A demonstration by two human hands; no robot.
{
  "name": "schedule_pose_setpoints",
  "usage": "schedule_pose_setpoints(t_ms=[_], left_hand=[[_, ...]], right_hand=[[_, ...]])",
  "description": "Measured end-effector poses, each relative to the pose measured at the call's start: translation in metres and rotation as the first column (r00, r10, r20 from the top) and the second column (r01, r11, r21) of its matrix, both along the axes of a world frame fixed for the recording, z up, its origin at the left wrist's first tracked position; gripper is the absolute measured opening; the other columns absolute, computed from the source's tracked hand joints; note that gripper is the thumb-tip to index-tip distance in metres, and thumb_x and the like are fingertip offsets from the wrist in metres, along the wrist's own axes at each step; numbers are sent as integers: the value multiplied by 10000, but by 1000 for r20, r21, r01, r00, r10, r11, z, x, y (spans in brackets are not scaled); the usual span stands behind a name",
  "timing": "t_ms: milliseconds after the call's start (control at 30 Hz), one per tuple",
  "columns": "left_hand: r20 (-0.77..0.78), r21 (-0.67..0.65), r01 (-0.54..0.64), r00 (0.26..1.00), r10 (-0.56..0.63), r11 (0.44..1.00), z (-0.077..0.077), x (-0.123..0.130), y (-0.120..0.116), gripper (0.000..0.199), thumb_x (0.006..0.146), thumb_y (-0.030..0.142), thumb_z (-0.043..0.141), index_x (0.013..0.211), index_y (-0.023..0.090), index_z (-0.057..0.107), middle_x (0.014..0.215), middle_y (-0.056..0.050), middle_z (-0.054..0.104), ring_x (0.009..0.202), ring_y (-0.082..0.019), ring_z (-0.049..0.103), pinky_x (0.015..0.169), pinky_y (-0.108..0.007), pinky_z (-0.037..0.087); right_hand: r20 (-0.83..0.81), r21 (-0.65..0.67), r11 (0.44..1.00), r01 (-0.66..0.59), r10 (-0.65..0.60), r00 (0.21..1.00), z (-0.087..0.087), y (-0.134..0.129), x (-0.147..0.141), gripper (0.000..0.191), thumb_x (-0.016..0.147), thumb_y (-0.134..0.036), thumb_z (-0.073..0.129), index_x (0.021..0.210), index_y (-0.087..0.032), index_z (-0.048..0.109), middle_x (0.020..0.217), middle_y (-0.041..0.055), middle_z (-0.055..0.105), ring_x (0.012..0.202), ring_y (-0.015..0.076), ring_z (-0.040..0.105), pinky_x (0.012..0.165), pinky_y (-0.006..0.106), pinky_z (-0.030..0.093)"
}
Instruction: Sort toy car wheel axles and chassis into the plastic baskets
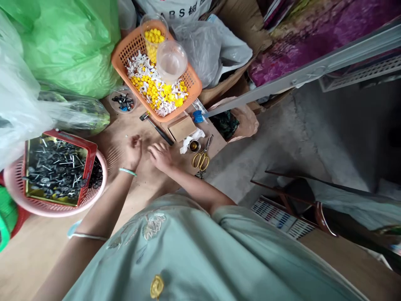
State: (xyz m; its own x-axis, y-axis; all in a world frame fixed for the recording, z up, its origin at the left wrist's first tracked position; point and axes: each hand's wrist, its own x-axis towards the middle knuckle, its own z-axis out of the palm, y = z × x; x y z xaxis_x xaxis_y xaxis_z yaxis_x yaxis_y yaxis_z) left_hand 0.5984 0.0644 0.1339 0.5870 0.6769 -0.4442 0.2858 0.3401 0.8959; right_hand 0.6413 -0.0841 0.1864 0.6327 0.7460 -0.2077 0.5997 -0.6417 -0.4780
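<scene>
My left hand (pixel 134 154) is over the brown work surface (pixel 120 125), with a turquoise band at its wrist. Its fingers are curled in, and a small dark patch shows at them; what they hold, if anything, I cannot make out. Just to the right, my right hand (pixel 160 156) rests low on the surface, fingers loosely bent and a little apart, with nothing visible in them. A small hammer (pixel 159 130) with a black handle lies beyond both hands. Near it are a small cardboard box (pixel 181 128), a little round metal cup (pixel 194 146) and gold-handled scissors (pixel 201 159).
An orange basket (pixel 117 58) holds yellow and white pieces and two clear cups. On the left, a pink basket (pixel 102 175) carries a red-rimmed tray (pixel 91 152) of black-headed pins. A clear tub (pixel 112 102) contains dark parts. Green plastic bags (pixel 72 46) stand behind.
</scene>
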Motion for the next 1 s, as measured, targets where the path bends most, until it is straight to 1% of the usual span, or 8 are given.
schedule_pose_setpoints(t_ms=[167,333,433,567,667,767,900,1000], left_hand=[[32,-221,307,951,-308,926,14,32,-80,235,860,334,801,772,165,663,733,-34,674,656,-135,600,681,-267,518],[-1,-376,336,932,-363,864,17,84,-117,284,857,313,812,704,163,625,651,-35,647,570,-129,579,627,-291,529],[-9,-341,292,949,-314,894,16,100,-112,270,850,315,817,731,175,619,610,-8,600,580,-131,587,631,-278,528],[40,-338,227,973,-227,913,19,99,-94,207,869,311,795,805,172,654,737,-22,664,703,-130,646,733,-269,548],[53,-347,190,982,-183,918,24,79,-93,185,894,317,766,829,173,669,818,-25,698,744,-121,659,765,-260,539],[86,-433,192,981,-172,880,27,54,-106,324,928,505,713,895,185,671,866,-36,728,752,-156,686,751,-302,567],[85,-631,125,992,-92,766,28,27,-120,446,962,624,621,870,188,634,771,-52,716,776,-210,727,746,-344,607],[-43,-569,3,999,-33,822,24,12,-115,445,950,600,660,770,200,583,631,-26,648,720,-213,725,736,-349,616]], right_hand=[[193,39,862,506,-503,842,-1,-111,33,653,936,-459,710,1467,-119,539,1556,218,522,1456,401,416,1234,584,286],[99,-103,749,654,-647,756,-28,-121,101,1147,688,-388,919,1612,-54,329,1606,302,455,1587,465,211,1248,668,206],[96,-157,728,667,-661,744,-41,-105,115,1031,702,-270,890,1584,-67,397,1424,288,642,1515,444,377,1249,706,123],[171,-74,730,680,-662,730,-36,-89,114,531,837,-189,730,1358,-138,642,1209,188,770,1293,347,596,1269,669,100],[160,2,749,662,-654,739,-20,-84,102,281,929,-226,623,1188,-180,721,1178,150,774,1231,331,628,1247,620,253],[66,109,831,546,-554,830,-10,-79,65,350,970,-242,550,1286,-166,682,1312,164,720,1259,312,630,1161,480,445],[-134,277,906,321,-294,946,-18,-72,-13,521,978,-150,443,1486,-110,554,1527,178,598,1433,262,552,1225,391,432],[-255,345,880,327,-248,935,-22,-67,-53,616,1015,-178,392,1627,-107,374,1660,171,455,1530,240,463,1254,410,425]])
